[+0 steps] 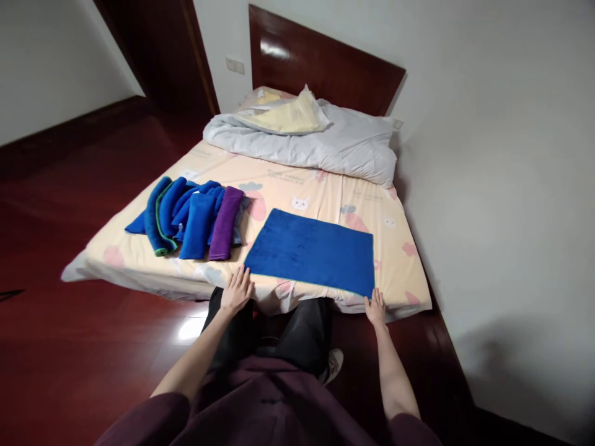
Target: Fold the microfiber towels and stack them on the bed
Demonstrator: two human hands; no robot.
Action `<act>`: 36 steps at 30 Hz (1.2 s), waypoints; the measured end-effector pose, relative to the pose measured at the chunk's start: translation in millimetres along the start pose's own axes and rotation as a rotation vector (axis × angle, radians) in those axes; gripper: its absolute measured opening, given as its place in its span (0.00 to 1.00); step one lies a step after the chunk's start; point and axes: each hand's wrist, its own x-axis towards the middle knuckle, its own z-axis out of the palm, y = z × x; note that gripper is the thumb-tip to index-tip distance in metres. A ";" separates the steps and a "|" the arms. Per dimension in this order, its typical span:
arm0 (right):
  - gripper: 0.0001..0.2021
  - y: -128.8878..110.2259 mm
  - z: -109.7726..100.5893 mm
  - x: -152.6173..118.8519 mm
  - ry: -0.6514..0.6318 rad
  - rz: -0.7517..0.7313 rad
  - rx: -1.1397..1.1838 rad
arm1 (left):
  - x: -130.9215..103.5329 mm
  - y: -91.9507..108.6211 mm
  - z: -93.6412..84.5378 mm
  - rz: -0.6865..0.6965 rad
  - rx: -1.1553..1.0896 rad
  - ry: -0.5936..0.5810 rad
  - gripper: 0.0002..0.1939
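A blue towel [316, 251] with a thin green edge lies spread flat on the bed, near its front edge. At the towel's near left corner rests my left hand [238, 290], fingers stretched out. My right hand [375, 307] touches the near right corner, its fingers also extended. To the left lie rolled towels: a blue one with green trim [155, 217], a plain blue roll [198, 226] and a purple roll [226, 223]. Between and behind them is a heap of loose blue cloth [211, 189].
The bed [297, 186] has a peach sheet printed with rabbits and strawberries. A white quilt [353, 142] and a pale yellow pillow [292, 114] lie by the dark wooden headboard [325, 52]. A white wall [502, 186] runs along the right side.
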 end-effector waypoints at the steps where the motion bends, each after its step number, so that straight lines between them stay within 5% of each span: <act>1: 0.39 -1.2 -0.6 0.3 0.001 0.002 -0.007 | -2.2 -5.1 -0.2 0.003 0.015 0.010 0.37; 9: 0.36 -30.8 -20.6 -7.6 -0.015 0.150 0.042 | -4.6 -11.0 12.9 -0.051 0.119 0.020 0.37; 12: 0.33 -60.9 -26.6 -19.5 0.169 0.175 0.157 | -4.9 -12.3 14.3 -0.049 0.107 0.010 0.38; 15: 0.28 -107.8 -18.9 -37.3 0.274 0.085 0.518 | -6.0 -14.8 13.7 -0.039 0.093 -0.003 0.39; 17: 0.23 -145.8 -6.0 -51.3 0.131 0.086 0.898 | -6.1 -15.6 13.2 -0.046 0.091 -0.012 0.39; 20: 0.18 -202.4 15.9 -70.2 -0.173 0.329 1.426 | -5.1 -15.3 12.3 -0.063 0.094 -0.009 0.37; 24: 0.11 -253.1 30.6 -82.0 -0.390 0.598 1.812 | -2.7 -14.9 9.7 -0.075 0.097 0.001 0.34; 36: 0.09 -275.7 42.1 -58.3 -0.264 0.616 1.899 | 3.5 -5.5 -13.3 -0.082 0.168 0.000 0.25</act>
